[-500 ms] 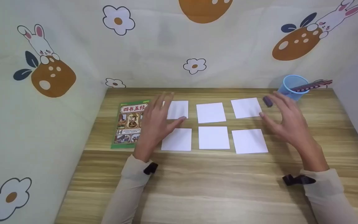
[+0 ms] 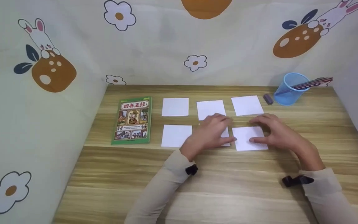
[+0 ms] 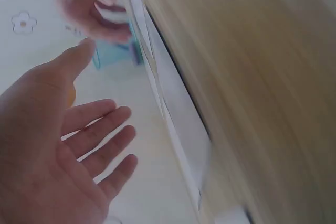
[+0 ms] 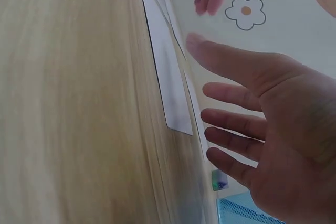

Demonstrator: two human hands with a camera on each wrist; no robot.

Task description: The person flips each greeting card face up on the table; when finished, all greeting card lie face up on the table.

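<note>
Several white square cards lie on the wooden table in two rows of three. My left hand [image 2: 208, 132] hovers over the front middle card [image 2: 225, 133] and hides most of it; its fingers are relaxed and hold nothing. At the right edge of the front right card [image 2: 247, 140], my right hand [image 2: 275, 132] has its thumb over the card and its fingers spread loosely, the palm bare in the right wrist view. Both palms face each other. Behind them lie the back middle card [image 2: 210, 108] and the back right card [image 2: 246, 105].
A green-bordered comic-style book [image 2: 132, 121] lies left of the cards. At the back right stands a blue cup [image 2: 286, 96] with striped pencils [image 2: 314, 84] leaning in it, and a small dark eraser-like block [image 2: 268, 99] beside it. A patterned cloth [image 2: 154, 46] hangs behind the table.
My left hand has moved right, from beside the book to over the front middle card. My right hand has come slightly toward me and left, from near the dark block to the front right card.
</note>
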